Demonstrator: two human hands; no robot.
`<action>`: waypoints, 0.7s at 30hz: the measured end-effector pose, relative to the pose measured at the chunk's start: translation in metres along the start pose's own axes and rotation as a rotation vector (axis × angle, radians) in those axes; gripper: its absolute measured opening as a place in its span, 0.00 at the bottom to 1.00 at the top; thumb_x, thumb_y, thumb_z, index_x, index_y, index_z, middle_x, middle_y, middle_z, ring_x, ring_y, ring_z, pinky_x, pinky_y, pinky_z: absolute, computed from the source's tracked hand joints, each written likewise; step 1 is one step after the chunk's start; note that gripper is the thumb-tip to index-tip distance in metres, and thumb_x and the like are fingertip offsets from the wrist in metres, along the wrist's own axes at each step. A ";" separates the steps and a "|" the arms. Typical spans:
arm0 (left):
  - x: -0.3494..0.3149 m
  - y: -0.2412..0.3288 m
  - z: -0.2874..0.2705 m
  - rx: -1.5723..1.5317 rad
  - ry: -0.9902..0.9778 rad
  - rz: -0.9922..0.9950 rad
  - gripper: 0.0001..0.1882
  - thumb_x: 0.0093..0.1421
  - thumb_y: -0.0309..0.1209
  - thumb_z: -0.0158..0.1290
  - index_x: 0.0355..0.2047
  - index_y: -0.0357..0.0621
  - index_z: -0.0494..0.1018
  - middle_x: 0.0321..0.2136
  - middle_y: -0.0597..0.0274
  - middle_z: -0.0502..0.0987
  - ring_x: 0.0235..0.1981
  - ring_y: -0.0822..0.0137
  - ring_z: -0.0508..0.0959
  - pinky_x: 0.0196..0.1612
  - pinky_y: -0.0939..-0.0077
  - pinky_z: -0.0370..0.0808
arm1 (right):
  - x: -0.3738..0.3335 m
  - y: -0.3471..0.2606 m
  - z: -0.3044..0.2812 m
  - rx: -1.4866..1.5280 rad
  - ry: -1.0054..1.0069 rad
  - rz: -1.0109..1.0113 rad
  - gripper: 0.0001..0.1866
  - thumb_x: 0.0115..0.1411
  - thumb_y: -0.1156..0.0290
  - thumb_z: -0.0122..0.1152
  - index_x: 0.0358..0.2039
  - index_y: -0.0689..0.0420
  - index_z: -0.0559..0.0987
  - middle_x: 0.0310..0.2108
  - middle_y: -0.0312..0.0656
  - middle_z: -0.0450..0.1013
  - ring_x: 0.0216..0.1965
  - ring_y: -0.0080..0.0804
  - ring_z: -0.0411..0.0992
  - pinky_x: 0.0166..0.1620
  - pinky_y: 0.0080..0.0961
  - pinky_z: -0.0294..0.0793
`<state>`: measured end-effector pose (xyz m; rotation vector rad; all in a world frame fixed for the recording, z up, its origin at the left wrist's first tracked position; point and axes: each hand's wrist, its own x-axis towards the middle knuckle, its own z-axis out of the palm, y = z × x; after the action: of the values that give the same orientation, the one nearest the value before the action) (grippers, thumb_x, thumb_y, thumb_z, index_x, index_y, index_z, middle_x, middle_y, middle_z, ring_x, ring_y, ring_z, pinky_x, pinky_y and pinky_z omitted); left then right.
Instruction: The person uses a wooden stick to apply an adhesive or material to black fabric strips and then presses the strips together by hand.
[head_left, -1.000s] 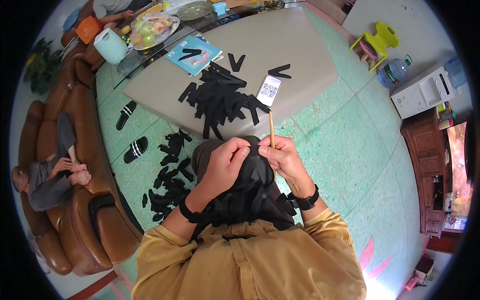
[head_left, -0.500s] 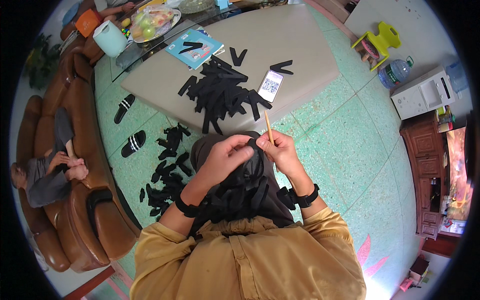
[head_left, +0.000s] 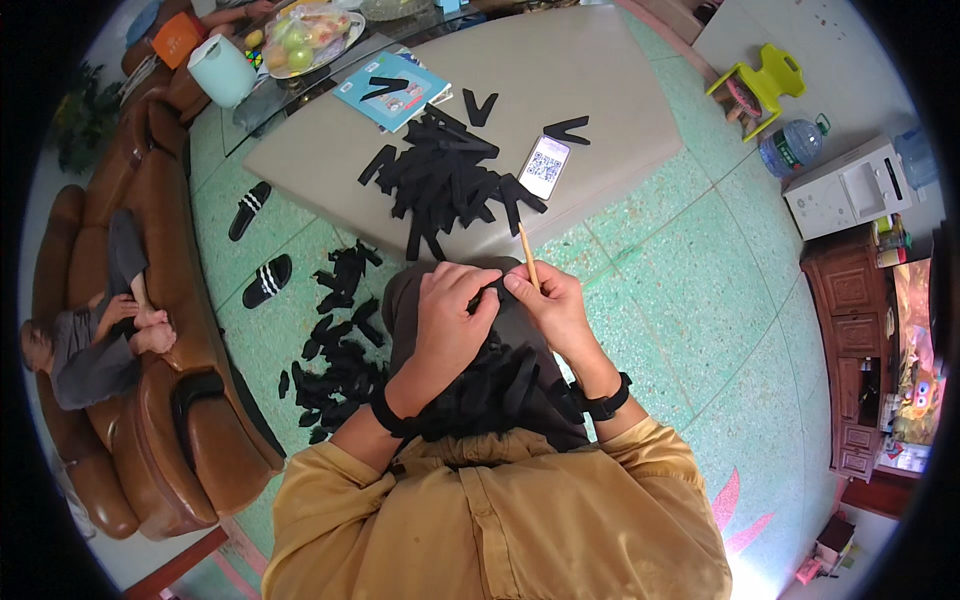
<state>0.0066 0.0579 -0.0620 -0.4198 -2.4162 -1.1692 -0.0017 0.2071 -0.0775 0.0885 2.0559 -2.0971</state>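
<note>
Above my lap, my left hand (head_left: 452, 312) is closed with its fingers curled over a small black fabric piece (head_left: 496, 287). My right hand (head_left: 556, 308) pinches the other end of that piece. It also grips a thin wooden stick (head_left: 528, 252), whose tip points away from me. My fingers hide most of the fabric piece. Loose black strips (head_left: 500, 385) lie heaped on my lap below both wrists. Beyond my hands, a pile of V-shaped black fabric strips (head_left: 435, 185) covers part of the beige padded bench (head_left: 600, 80).
A phone (head_left: 544, 165) and blue booklet (head_left: 405, 95) lie beside the pile. More black pieces (head_left: 335, 375) are scattered on the green floor to the left, near two slippers (head_left: 267, 281). A person (head_left: 95, 345) sits on the brown sofa (head_left: 210, 450). A water dispenser (head_left: 845, 188) stands right.
My left hand has rolled over, its fingers curling further around the fabric piece, which is now more hidden. The wooden stick in my right hand leans slightly more to the left.
</note>
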 end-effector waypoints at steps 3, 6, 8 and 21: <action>0.000 0.000 0.000 0.113 0.108 0.035 0.09 0.41 0.21 0.54 0.27 0.43 0.75 0.23 0.63 0.74 0.27 0.62 0.73 0.32 0.70 0.65 | -0.008 -0.007 0.007 -0.061 0.039 -0.117 0.08 0.55 0.70 0.61 0.29 0.63 0.76 0.16 0.28 0.63 0.20 0.13 0.58 0.23 0.14 0.59; -0.001 0.001 -0.008 0.069 0.146 -0.032 0.09 0.42 0.18 0.52 0.25 0.40 0.75 0.22 0.60 0.75 0.25 0.61 0.73 0.31 0.73 0.68 | -0.018 -0.016 0.007 -0.249 0.131 -0.357 0.07 0.55 0.72 0.60 0.28 0.64 0.76 0.16 0.32 0.65 0.19 0.16 0.60 0.23 0.15 0.61; -0.003 -0.006 -0.013 0.043 0.172 -0.074 0.08 0.41 0.16 0.51 0.23 0.38 0.75 0.20 0.60 0.74 0.23 0.62 0.73 0.29 0.73 0.69 | -0.023 -0.018 -0.004 -0.206 0.138 -0.359 0.07 0.54 0.73 0.60 0.28 0.64 0.76 0.16 0.35 0.67 0.19 0.18 0.62 0.24 0.17 0.63; 0.007 0.003 -0.032 -0.170 -0.266 -0.001 0.07 0.48 0.26 0.58 0.30 0.40 0.77 0.27 0.62 0.75 0.32 0.63 0.71 0.39 0.72 0.67 | -0.022 0.003 -0.012 -0.111 -0.014 -0.319 0.06 0.55 0.75 0.59 0.32 0.63 0.78 0.29 0.38 0.76 0.26 0.18 0.70 0.30 0.14 0.69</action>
<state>0.0096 0.0351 -0.0387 -0.6656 -2.5452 -1.4027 0.0195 0.2217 -0.0770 -0.2881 2.3009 -2.1378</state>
